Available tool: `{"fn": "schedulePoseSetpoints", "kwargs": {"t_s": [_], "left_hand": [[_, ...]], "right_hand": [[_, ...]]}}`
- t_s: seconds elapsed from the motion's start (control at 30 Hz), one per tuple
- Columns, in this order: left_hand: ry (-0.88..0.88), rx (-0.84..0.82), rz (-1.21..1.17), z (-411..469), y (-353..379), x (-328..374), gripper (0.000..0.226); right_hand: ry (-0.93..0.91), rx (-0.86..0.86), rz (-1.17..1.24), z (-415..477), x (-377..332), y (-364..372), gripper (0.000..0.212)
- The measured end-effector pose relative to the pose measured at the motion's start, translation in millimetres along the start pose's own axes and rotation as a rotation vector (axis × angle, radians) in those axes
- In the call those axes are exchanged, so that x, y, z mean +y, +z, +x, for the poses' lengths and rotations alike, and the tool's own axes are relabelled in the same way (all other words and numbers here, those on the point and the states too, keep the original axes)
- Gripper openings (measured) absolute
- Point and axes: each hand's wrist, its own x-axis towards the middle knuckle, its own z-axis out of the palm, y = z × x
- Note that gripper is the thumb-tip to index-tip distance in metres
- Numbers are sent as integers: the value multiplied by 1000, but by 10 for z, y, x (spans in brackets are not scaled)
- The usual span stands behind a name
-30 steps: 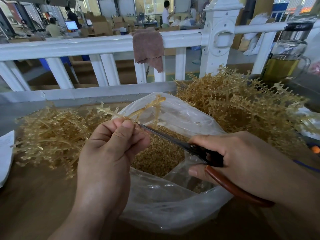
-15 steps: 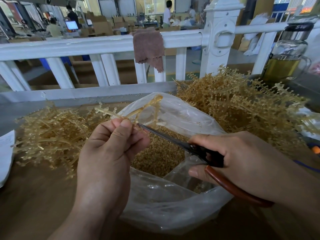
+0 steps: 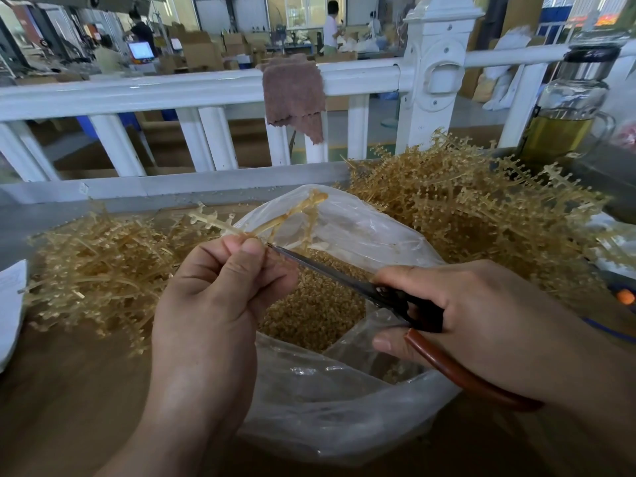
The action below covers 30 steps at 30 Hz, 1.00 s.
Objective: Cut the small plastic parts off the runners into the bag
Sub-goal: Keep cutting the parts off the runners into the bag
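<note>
We found the left hand (image 3: pixel 220 290) pinching a runner (image 3: pixel 275 222) and the right hand (image 3: pixel 481 318) gripping scissors (image 3: pixel 347 280); blade tips touched the thumb, risking a nick.

A brown wooden table (image 3: pixel 69 401) carries an open clear plastic bag (image 3: pixel 344 407) at its middle. A heap of stripped tan runners (image 3: pixel 103 270) lies left of the bag, and a taller heap of runners with parts (image 3: pixel 481 215) lies right. A white paper sheet (image 3: pixel 10 304) rests at the left edge.

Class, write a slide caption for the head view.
Left hand holds a runner over the bag; right hand works scissors.
</note>
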Motion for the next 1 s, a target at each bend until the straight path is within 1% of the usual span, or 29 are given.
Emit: {"fn": "schedulePoseSetpoints", "kwargs": {"t_s": [0.07, 0.13, 0.23, 0.33, 0.47, 0.73, 1.0], "left_hand": [[-2, -2, 2, 4, -2, -4, 13], [-2, -4, 7, 5, -3, -7, 13], [5, -3, 9, 4, -2, -12, 13], [9, -10, 12, -2, 1, -17, 14], [20, -8, 10, -2, 12, -16, 16], [0, -23, -32, 14, 4, -25, 17], [-28, -20, -39, 6, 11, -25, 15]], "right_hand": [[-1, 1, 3, 3, -11, -2, 40], [-2, 4, 4, 6, -17, 2, 40], [-9, 20, 0, 9, -11, 12, 42], [-16, 37, 7, 10, 4, 18, 51], [-27, 55, -5, 7, -1, 19, 51], [-10, 51, -28, 6, -50, -1, 62], [8, 21, -15, 2, -76, -20, 60]]}}
